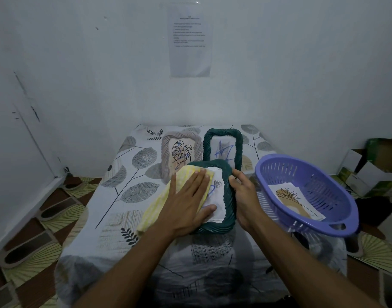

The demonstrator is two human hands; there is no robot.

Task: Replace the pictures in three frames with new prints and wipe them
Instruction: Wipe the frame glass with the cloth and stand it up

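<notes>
A dark green woven picture frame (229,203) is tilted up near the middle of the table. My left hand (188,201) lies flat with straight fingers on a yellow cloth (161,203), pressing it onto the frame's glass. My right hand (243,192) grips the frame's right edge. Behind it lie a beige frame (168,152) with a leaf drawing and a second green frame (222,145) with blue scribbles. A purple plastic basket (323,174) at the right holds prints (295,201).
The table wears a leaf-patterned cloth (124,196) and stands against a white wall with a paper sheet (190,41) taped up. Cardboard boxes (372,165) sit on the floor at the right. The tiled floor (35,241) shows at the left.
</notes>
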